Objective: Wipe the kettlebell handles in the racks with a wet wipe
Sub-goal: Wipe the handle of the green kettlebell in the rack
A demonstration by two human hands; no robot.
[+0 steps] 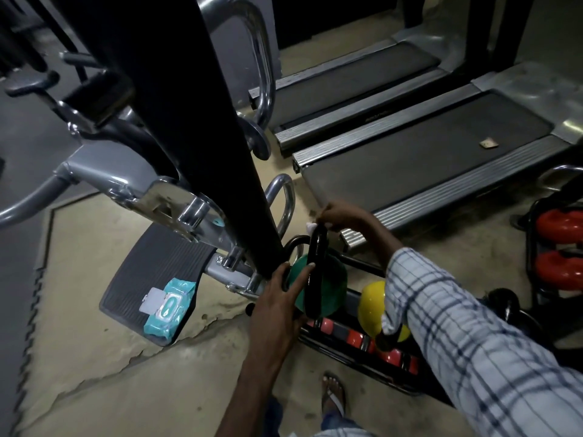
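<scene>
Currently: right hand (340, 216) is pinching the wet wipe (310, 227) at the far end of the handle (315, 269); its long axis is running back toward the left hand (280, 298), which is gripping the green kettlebell (332, 287).

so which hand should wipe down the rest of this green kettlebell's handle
Right. The right hand pinches the wet wipe at the top of the handle; the left hand just steadies it lower down.

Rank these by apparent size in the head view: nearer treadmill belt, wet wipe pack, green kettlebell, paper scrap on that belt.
1. nearer treadmill belt
2. green kettlebell and wet wipe pack: they look alike, and the kettlebell is partly hidden, so unranked
3. paper scrap
</scene>
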